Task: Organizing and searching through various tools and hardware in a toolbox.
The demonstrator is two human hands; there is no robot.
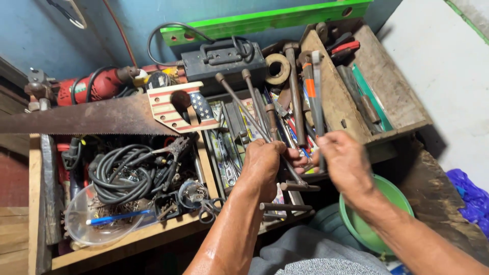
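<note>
My left hand (262,163) fisted round long T-handle wrenches (244,109), lifting them clear of toolbox (326,97); right hand (344,160) pinching grey-handled tool (317,86), steadying.

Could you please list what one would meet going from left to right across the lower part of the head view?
Clear plastic bowl → coiled black cables → left hand → right hand → green bowl → blue plastic bag.

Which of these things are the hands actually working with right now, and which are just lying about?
In hand:
- left hand gripping long T-handled metal rods
- right hand at the same bundle

Lying about:
- handsaw
- red power drill
- coiled black cable
- green bowl
- green spirit level
- hammer
</note>
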